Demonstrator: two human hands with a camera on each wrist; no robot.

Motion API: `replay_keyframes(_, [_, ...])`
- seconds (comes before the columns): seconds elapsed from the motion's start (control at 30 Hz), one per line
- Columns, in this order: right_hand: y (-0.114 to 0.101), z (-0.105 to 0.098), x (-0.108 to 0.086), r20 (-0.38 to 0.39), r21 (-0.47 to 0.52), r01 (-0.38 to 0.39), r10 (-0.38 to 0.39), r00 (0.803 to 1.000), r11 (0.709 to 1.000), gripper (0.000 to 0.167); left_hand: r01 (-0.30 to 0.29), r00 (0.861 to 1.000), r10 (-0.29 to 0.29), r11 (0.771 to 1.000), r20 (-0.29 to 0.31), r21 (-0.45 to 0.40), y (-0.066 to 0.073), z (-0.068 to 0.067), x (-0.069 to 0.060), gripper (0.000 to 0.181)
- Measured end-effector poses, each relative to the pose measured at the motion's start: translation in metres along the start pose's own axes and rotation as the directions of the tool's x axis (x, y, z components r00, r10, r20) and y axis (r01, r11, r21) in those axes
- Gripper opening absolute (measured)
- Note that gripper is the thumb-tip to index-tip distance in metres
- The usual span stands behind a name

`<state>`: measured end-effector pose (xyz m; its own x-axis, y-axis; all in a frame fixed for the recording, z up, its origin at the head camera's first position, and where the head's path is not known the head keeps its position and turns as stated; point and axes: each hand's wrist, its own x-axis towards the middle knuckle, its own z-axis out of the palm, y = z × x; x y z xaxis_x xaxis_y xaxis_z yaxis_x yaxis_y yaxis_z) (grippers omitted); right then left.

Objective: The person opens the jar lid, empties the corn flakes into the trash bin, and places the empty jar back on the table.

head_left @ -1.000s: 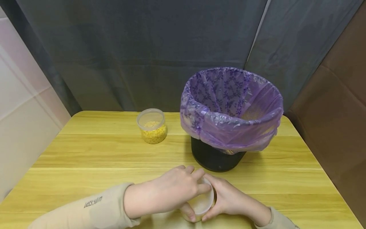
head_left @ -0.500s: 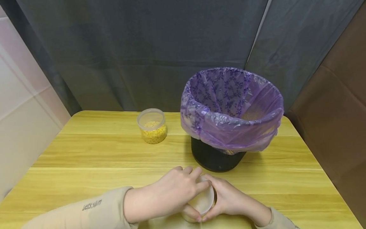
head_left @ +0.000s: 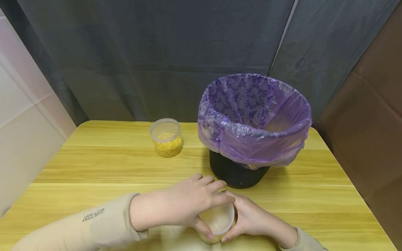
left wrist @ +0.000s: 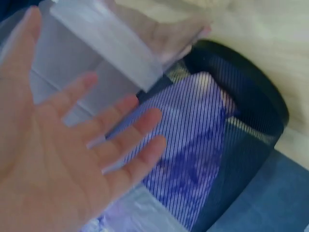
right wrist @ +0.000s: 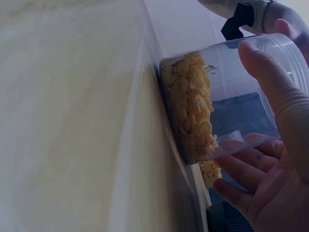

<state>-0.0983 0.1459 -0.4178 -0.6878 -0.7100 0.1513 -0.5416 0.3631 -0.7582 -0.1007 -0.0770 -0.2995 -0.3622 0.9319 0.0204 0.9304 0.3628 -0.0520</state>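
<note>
Wood-patterned surface (head_left: 94,167), yellow with pale seams running crosswise, is stretched over the lower half of the head view, its far corners rounded. Behind it, the top of the frame is filled by dark grey-blue cloth (head_left: 157,62), divided at upper right by a slanting pale line. The left side is bounded by a whitish panel (head_left: 25,87), the right by brown cloth (head_left: 370,104). Right of centre, a black mesh bin (head_left: 238,170) is stood upright, its rim draped with a purple patterned bag (head_left: 254,146). Left of the bin, near the far edge, a second jar (head_left: 168,144), clear and partly filled with yellow flakes, is placed. At bottom centre, in front of the bin, the nearer jar (head_left: 218,221) is gripped round its side by the right hand (head_left: 251,216); yellowish flakes (right wrist: 188,106) are shown in its base. Above its whitish top the left hand (head_left: 188,204) is held with fingers spread; whether the rim is touched cannot be told. Beige sleeves (head_left: 106,223) are worn.
</note>
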Motion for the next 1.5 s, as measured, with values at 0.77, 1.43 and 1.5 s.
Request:
replay_keyframes(0.77, [-0.0032,-0.0015,0.0022,0.031,0.073,-0.066,0.064,0.997,0.995,0.084,-0.158,0.969,0.177,0.981,0.175,-0.115,-0.008,-0.01,0.0035,0.074])
replay_keyframes(1.43, [-0.0028,-0.0008,-0.0011,0.017,0.038,-0.061,0.061,0.998,0.997,0.087,-0.155,0.977,0.156,0.988,0.146,-0.015,-0.0013,-0.0086,0.0044,0.074])
replay_keyframes(1.5, [-0.0026,-0.0005,-0.001,0.018,0.043,-0.063,0.062,0.998,0.997,0.087,-0.158,0.98,0.157,0.987,0.122,0.002,-0.0007,-0.0074,0.0041,0.076])
